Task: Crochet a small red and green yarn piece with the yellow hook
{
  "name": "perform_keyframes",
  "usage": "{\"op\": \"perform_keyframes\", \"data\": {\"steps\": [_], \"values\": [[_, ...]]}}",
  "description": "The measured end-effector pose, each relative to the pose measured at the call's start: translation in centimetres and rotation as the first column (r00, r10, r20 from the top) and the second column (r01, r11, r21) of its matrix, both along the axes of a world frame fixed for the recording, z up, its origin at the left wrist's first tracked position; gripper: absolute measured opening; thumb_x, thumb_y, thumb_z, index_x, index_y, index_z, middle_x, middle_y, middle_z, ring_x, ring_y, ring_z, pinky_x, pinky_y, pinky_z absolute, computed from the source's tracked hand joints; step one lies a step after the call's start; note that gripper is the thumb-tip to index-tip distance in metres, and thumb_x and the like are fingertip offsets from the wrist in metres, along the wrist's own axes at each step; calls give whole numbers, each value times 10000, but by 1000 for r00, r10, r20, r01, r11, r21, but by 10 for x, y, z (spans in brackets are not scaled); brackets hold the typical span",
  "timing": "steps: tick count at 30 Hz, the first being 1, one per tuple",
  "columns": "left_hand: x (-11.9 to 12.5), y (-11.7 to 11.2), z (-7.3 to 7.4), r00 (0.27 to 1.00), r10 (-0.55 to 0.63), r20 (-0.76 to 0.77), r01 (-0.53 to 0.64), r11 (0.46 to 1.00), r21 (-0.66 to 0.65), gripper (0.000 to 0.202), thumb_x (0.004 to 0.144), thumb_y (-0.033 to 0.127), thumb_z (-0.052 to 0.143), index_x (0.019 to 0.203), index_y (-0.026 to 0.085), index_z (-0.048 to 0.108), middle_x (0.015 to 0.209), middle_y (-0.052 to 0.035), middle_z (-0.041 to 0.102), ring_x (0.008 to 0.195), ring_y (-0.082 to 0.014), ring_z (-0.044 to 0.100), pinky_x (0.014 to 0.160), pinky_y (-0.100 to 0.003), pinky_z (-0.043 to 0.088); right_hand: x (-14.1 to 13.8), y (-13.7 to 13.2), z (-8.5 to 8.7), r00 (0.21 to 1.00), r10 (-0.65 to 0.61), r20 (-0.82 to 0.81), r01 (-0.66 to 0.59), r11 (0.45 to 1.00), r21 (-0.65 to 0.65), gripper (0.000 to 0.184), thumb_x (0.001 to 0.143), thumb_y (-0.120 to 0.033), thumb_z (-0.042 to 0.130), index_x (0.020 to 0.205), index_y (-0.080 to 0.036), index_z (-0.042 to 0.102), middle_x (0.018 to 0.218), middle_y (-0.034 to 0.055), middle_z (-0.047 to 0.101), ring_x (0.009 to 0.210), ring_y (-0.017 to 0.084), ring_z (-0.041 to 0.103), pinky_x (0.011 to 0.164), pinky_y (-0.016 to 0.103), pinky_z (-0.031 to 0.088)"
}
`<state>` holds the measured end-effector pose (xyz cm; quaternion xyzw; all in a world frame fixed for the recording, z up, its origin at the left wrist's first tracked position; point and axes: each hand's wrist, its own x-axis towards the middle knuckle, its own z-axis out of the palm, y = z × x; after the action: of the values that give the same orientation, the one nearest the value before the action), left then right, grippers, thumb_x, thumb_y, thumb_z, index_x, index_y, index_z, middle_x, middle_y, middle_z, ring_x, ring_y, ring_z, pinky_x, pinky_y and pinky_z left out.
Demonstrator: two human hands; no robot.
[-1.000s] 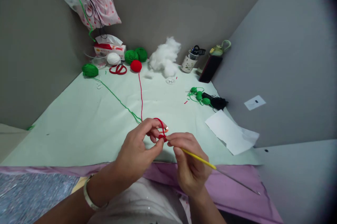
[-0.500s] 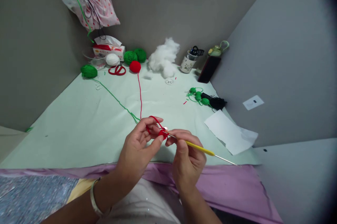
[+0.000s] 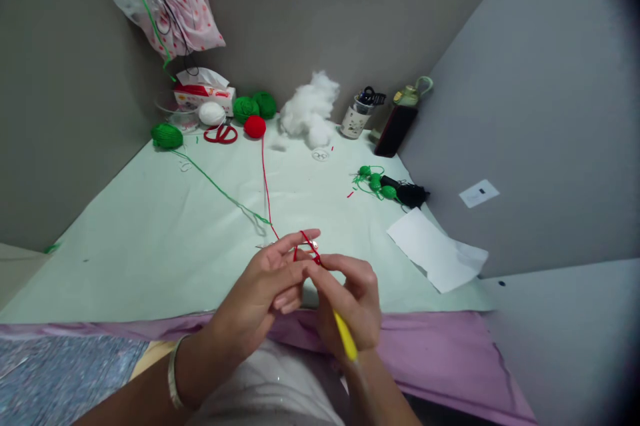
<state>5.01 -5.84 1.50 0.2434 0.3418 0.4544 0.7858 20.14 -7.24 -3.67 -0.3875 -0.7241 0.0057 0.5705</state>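
Close to the table's front edge, my left hand [image 3: 270, 279] pinches a small piece of red crochet [image 3: 317, 259], mostly hidden by the fingers. Red yarn [image 3: 265, 179] runs from a red ball [image 3: 255, 127] on the table up over my left index finger. My right hand [image 3: 350, 299] is closed around a crochet hook with a yellow handle [image 3: 345, 336], its fingertips meeting the left thumb at the red piece. The hook's tip is hidden, and its rear end points down toward me, blurred. Scissors or a similar metal tool [image 3: 314, 245] lie partly covered behind the left fingers.
Green yarn balls [image 3: 167, 136], a white ball [image 3: 213, 113], red-handled scissors [image 3: 221, 134], a tissue box [image 3: 205, 96] and white stuffing [image 3: 310, 109] line the back. A pen cup [image 3: 355, 121], a phone [image 3: 397, 131], green crocheted pieces [image 3: 376, 182] and white paper [image 3: 437, 249] are at right.
My right hand has turned the hook, so its yellow handle swings from pointing right to pointing down toward me. The right fingertips have moved up against the left thumb.
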Motion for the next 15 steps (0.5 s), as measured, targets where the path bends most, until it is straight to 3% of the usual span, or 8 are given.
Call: {"op": "perform_keyframes", "data": {"steps": [3, 7, 10, 13, 15], "values": [[-4, 3, 3, 999, 3, 46, -1, 999, -47, 497, 791, 271, 891, 1242, 137, 728, 685, 70, 553, 434, 21, 216, 434, -155, 241, -1, 2, 8, 957, 83, -279, -121, 985, -122, 312, 1000, -111, 607, 1199, -297, 758, 1004, 53, 761, 883, 208, 738, 787, 400, 647], [-3, 4, 3, 995, 94, -40, -92, 995, 38, 458, 803, 251, 878, 1234, 172, 743, 754, 35, 636, 423, 18, 248, 421, -179, 226, -6, 5, 19, 749, 106, -653, -324, 919, -222, 177, 1030, -201, 602, 1013, -256, 770, 876, 23, 744, 657, 146, 672, 668, 345, 614], [1, 1, -1, 992, 94, -84, -86, 992, 97, 456, 812, 276, 872, 1247, 209, 752, 774, 26, 652, 442, -9, 300, 425, -195, 239, -8, 8, 20, 701, 142, -699, -419, 876, -241, 142, 1019, -239, 643, 985, -251, 780, 893, 35, 765, 746, 162, 719, 640, 303, 606], [2, -1, -6, 990, 83, -112, -66, 987, 146, 412, 838, 286, 861, 1236, 226, 774, 738, 27, 632, 512, -47, 376, 468, -191, 302, -11, 10, 19, 740, 160, -654, -419, 870, -261, 149, 1011, -209, 656, 1003, -258, 797, 961, 50, 801, 920, 192, 753, 714, 308, 631], [0, -1, -9, 984, 102, -147, -75, 981, 180, 366, 862, 296, 851, 1217, 235, 790, 757, 17, 638, 565, -65, 434, 515, -195, 362, -11, 10, 17, 760, 155, -631, -398, 879, -264, 175, 1016, -188, 644, 1020, -266, 801, 973, 46, 803, 923, 185, 747, 719, 305, 626]]}}
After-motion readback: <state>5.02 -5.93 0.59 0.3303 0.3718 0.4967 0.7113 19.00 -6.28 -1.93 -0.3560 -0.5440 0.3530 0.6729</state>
